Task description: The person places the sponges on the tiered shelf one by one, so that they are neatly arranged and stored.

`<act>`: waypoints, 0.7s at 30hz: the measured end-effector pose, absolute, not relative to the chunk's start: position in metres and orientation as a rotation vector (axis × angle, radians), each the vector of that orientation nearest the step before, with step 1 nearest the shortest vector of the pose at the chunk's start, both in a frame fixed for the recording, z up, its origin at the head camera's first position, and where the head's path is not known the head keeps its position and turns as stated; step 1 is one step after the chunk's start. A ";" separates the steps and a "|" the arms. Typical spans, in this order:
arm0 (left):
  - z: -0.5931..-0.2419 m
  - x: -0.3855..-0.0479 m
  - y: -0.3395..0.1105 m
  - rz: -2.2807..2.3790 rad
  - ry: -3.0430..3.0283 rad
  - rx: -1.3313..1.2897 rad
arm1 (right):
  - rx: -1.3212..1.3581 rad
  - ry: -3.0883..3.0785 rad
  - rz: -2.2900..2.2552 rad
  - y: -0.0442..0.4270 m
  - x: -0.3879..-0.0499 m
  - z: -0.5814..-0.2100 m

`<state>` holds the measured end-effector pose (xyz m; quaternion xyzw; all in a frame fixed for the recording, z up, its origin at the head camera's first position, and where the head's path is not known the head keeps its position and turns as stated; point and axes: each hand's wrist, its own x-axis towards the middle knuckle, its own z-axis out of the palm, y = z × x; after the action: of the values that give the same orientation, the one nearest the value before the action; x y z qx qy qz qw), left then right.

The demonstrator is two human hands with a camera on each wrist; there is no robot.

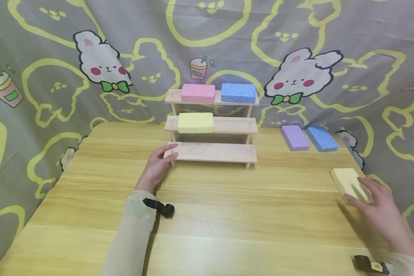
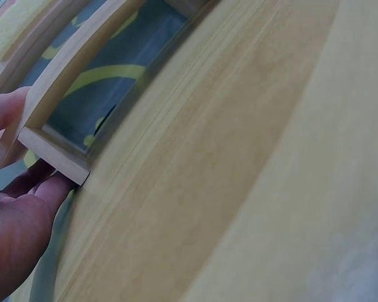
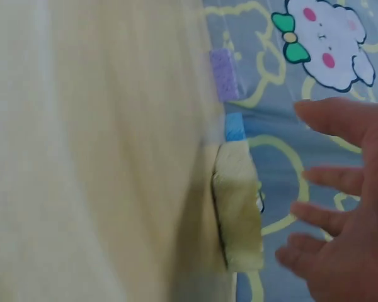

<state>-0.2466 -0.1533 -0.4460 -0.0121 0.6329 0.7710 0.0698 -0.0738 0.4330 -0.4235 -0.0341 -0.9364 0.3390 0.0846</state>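
Note:
My left hand holds the left end of the bottom step of a three-tier wooden rack. In the left wrist view its thumb lies on the board and other fingers are beside the leg. At the right table edge, my right hand hovers by a pale yellow sponge. The right wrist view shows its fingers spread and apart from that yellow sponge. On the rack's top tier sit a pink sponge and a blue sponge; another yellow sponge lies on the middle tier.
A purple sponge and a second blue sponge lie side by side on the wooden table, right of the rack. A grey patterned curtain hangs behind the table and along its sides.

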 end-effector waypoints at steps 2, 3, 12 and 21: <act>-0.446 -0.246 -0.154 2.314 1.919 -0.029 | -0.097 -2.831 0.951 0.437 -0.075 -0.427; -0.447 -0.246 -0.154 2.313 1.922 -0.027 | -0.107 -2.854 0.924 0.439 -0.075 -0.428; -0.447 -0.246 -0.155 2.278 1.960 -0.038 | -0.282 -2.988 0.715 0.447 -0.080 -0.430; -0.445 -0.246 -0.155 2.309 1.924 -0.025 | -0.320 -3.021 0.624 0.449 -0.086 -0.427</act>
<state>-0.2458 -0.1546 -0.4454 -0.0083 0.6386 0.7665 0.0681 -0.0858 0.4493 -0.4275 -0.1032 -0.9739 0.2012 0.0201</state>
